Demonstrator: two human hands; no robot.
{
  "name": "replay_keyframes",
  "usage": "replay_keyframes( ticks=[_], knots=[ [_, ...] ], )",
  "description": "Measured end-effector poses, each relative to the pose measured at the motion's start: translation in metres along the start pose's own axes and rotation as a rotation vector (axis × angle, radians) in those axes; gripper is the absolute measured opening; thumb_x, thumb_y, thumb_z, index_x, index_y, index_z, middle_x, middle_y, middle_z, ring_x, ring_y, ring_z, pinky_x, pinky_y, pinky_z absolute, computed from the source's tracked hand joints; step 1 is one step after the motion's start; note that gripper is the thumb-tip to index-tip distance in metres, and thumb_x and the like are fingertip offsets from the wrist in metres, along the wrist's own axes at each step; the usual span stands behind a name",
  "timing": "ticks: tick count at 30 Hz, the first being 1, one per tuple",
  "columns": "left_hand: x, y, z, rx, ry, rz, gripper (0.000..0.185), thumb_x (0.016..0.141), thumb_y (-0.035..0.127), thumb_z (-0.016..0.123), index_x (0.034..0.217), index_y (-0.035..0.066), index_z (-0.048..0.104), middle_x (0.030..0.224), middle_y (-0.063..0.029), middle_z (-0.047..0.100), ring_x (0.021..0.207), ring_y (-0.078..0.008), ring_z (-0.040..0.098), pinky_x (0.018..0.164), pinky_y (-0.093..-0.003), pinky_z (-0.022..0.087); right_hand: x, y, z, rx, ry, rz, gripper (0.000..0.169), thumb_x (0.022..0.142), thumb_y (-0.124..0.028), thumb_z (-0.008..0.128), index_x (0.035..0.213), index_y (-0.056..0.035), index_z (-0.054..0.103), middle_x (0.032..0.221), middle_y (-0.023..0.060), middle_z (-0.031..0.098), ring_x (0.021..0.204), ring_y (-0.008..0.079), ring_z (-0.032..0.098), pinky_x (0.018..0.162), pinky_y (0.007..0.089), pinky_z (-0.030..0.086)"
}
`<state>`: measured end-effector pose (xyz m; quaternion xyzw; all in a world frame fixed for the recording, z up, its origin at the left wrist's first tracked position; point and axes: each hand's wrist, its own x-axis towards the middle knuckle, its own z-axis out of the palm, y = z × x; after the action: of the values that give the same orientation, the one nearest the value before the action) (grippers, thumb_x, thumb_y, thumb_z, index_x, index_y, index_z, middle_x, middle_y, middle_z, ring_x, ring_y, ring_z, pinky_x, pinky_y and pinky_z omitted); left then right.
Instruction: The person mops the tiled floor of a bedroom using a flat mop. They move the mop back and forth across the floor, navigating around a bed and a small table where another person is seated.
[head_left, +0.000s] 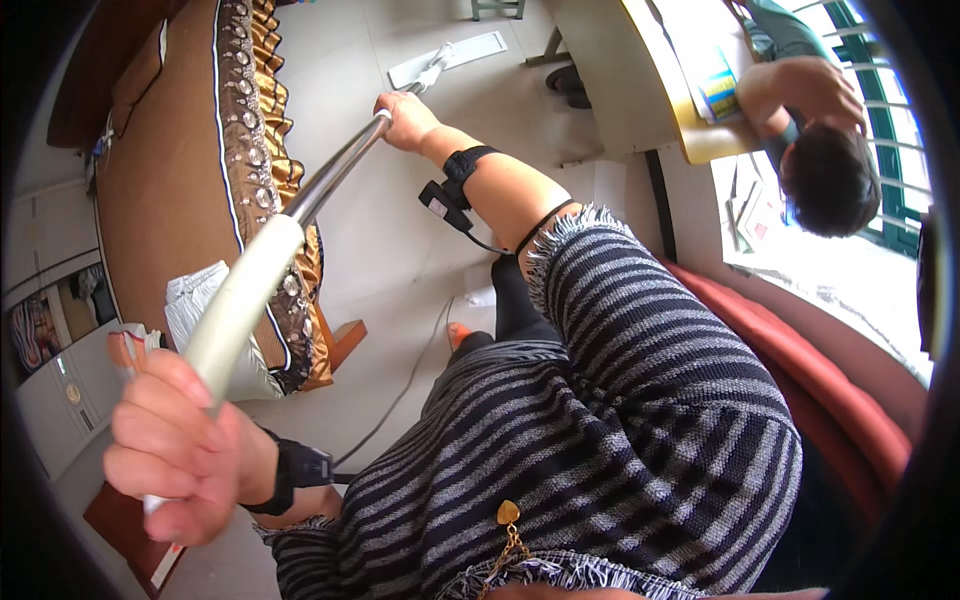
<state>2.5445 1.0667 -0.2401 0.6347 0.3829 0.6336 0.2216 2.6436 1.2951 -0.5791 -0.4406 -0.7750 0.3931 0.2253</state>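
A flat mop with a metal pole (337, 169) slants across the view. My left hand (176, 450), at the lower left, is closed around the end of its cream plastic grip (244, 300). Farther along, my right hand (406, 121) grips the pole near a white collar. Beyond it, the white rectangular mop head (480, 49) lies on the light tiled floor (356, 300). Black straps circle both wrists, and a small black device (444, 206) hangs by the right one.
At left stands a bed (165, 172) with a gold ruffled cover and a folded white cloth (196, 289). Another person (829, 176) leans at a yellow-edged desk (701, 146) by the barred window. A cable (411, 379) runs over the floor. Red fabric (795, 375) lies at right.
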Motion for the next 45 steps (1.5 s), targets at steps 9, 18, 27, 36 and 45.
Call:
replay_keyframes(
  ticks=[9,18,27,36,45],
  knots=[
    [-0.088,0.09,-0.108,-0.209,-0.064,-0.002,0.031,0.087,0.034,0.049,0.063,0.018,0.039,0.055,0.0076,0.038,0.051,-0.0063,0.038,0.063,-0.025,0.033,-0.141,-0.08,0.078,-0.062,0.107,0.088,0.027,0.073,-0.028,0.066,0.093,-0.0098,0.06,0.1,0.0127,0.059,0.1,0.0324,0.051,0.087,0.0395,0.043],
    [-0.15,0.176,-0.142,-0.217,-0.03,0.012,0.031,0.085,0.031,0.055,0.061,0.018,0.039,0.052,0.0076,0.038,0.047,-0.0059,0.037,0.056,-0.0219,0.035,-0.241,-0.139,0.1,-0.131,0.011,-0.05,0.021,0.07,-0.022,0.065,0.085,-0.0092,0.058,0.088,0.0118,0.059,0.092,0.0322,0.053,0.081,0.041,0.044],
    [-0.149,0.161,-0.113,-0.174,-0.116,0.077,0.031,0.086,0.028,0.05,0.062,0.017,0.034,0.054,0.0066,0.036,0.052,-0.0078,0.035,0.06,-0.0248,0.032,-0.195,-0.123,0.066,-0.153,0.005,-0.086,0.019,0.068,-0.012,0.062,0.086,-0.0077,0.058,0.089,0.0117,0.058,0.093,0.0313,0.054,0.083,0.0393,0.045],
    [-0.11,0.114,-0.043,-0.037,-0.06,0.031,0.034,0.085,0.032,0.055,0.062,0.016,0.038,0.057,0.0049,0.037,0.05,-0.0093,0.036,0.056,-0.0254,0.035,-0.148,-0.063,0.015,-0.209,-0.047,-0.041,0.023,0.072,-0.018,0.061,0.094,-0.0094,0.059,0.098,0.0106,0.059,0.099,0.0292,0.053,0.088,0.0369,0.045],
    [-0.108,0.084,0.005,-0.048,-0.19,0.018,0.035,0.086,0.036,0.059,0.064,0.015,0.041,0.061,0.0038,0.046,0.055,-0.0091,0.048,0.058,-0.026,0.038,-0.15,-0.004,-0.002,-0.09,0.015,0.058,0.02,0.072,-0.014,0.063,0.091,-0.0084,0.058,0.098,0.0125,0.058,0.102,0.0311,0.05,0.091,0.0375,0.042]
  ],
)
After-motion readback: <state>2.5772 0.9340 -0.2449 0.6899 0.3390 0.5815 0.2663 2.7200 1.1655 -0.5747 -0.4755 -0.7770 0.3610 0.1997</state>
